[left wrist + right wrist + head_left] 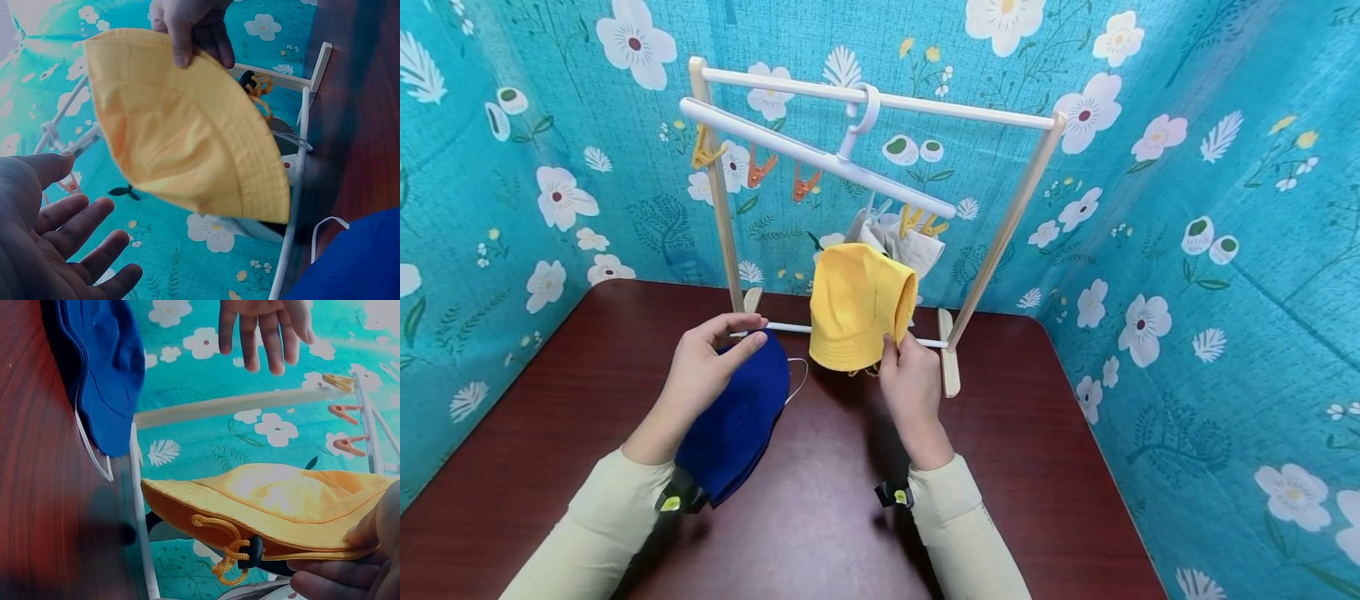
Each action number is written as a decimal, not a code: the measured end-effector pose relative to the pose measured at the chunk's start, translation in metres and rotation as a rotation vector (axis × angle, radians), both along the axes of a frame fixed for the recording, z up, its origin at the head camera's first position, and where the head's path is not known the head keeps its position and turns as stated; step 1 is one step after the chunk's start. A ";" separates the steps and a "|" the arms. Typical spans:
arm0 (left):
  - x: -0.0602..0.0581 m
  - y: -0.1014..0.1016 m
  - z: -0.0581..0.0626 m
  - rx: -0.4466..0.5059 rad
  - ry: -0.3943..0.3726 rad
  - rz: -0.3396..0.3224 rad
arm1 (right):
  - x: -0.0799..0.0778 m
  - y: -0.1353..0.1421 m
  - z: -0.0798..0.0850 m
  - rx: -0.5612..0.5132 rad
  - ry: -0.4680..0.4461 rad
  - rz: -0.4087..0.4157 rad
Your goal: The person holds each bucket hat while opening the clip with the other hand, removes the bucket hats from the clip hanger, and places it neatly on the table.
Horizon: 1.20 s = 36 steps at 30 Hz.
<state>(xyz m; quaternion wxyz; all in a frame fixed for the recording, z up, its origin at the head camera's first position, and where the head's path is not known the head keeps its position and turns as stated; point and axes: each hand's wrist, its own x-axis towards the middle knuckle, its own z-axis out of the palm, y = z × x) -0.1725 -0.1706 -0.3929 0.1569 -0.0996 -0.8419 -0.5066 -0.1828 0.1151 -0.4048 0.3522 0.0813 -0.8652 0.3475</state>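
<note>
Fingers of the right hand (pixel 913 383) grip the yellow hat (pixel 853 304) at its four o'clock edge in the head view. Its forearm (pixel 962 521) slants toward eleven o'clock. Between eight and nine o'clock from the hat, the left hand (pixel 715 354) hovers over the blue hat (pixel 741 408), thumb and fingers apart, holding nothing; the white hanger (pixel 820 158) is toward twelve.

Left wrist view: the right hand holds the yellow hat from twelve o'clock, thumb on the near face. The left hand, near eight, spreads its loosely bent fingers (palm bare).

Right wrist view: the right hand pinches the hat's four o'clock end; the left hand reaches down from twelve, fingers parted. An orange cord (pixel 219 523) with a black toggle (pixel 251 552) hangs at seven.
</note>
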 end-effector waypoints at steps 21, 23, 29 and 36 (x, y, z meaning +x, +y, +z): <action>0.001 -0.022 0.016 0.127 0.027 0.017 | -0.007 0.000 -0.017 0.245 0.146 -0.072; 0.000 -0.024 0.017 0.127 0.028 0.025 | -0.009 -0.002 -0.020 0.285 0.160 -0.069; 0.001 -0.027 0.018 0.127 0.040 0.029 | -0.009 -0.009 -0.029 0.381 0.217 -0.070; 0.000 -0.029 0.020 0.142 0.048 0.019 | -0.007 -0.015 -0.031 0.429 0.256 -0.004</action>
